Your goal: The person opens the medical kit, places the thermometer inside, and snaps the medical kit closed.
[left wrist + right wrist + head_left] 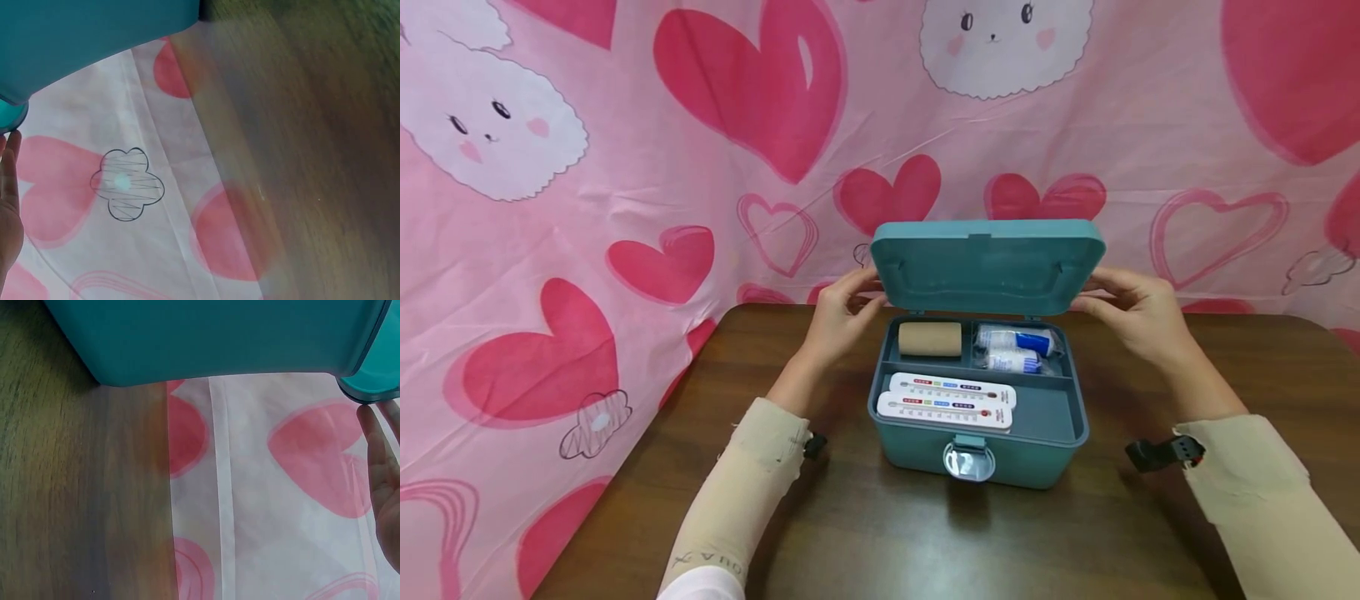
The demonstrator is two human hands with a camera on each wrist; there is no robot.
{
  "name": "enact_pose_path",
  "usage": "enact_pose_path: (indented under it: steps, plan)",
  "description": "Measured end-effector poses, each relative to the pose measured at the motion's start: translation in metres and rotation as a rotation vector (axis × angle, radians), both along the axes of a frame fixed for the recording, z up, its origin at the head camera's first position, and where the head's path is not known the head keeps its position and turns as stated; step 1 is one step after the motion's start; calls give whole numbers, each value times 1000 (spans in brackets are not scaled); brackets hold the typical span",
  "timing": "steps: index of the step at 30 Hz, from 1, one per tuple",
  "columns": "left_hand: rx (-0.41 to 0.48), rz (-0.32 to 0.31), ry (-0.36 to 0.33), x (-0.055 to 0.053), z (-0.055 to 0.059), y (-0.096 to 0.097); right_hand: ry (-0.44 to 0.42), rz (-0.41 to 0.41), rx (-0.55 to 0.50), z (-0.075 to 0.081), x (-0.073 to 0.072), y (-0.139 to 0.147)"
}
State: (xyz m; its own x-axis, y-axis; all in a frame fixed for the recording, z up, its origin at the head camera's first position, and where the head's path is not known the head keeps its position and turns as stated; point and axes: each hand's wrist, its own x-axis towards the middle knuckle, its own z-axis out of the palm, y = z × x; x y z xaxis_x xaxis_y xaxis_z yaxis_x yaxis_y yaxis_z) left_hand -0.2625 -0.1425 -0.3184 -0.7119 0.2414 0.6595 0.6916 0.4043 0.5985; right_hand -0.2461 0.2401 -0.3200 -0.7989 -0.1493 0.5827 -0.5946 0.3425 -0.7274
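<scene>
A teal first-aid box [977,458] stands on the table with its lid [985,267] raised. My left hand [842,317] touches the lid's left side, its fingertips partly hidden behind the lid. At the lid's right side my right hand [1138,312] touches in the same way, fingers extended. Both wrist views show fairly straight fingers against the lid's rim. In the box's tray lie a tan bandage roll [929,340], wrapped blue-and-white rolls [1015,360] and two white thermometers [951,400], overlapping. A clear latch [968,461] hangs at the front.
The box rests on a dark brown wooden table [865,533]. A pink cloth with hearts [775,83] hangs behind and to the left of the table. Black wrist straps [1161,452] sit on both forearms.
</scene>
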Motion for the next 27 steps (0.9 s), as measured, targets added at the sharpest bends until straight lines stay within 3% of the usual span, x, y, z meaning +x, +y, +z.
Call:
enact_pose_path:
  steps: [11, 20, 27]
  plan:
    - [-16, -27, 80, 5, 1, -6, 49, -25, 24, 0, 7, 3]
    - [-38, -29, 149, 9, 1, -7, 103, 17, 4, 1, 12, 5]
    - [-19, -42, 121, 14, -4, -10, 83, 35, -5, -3, 16, 6]
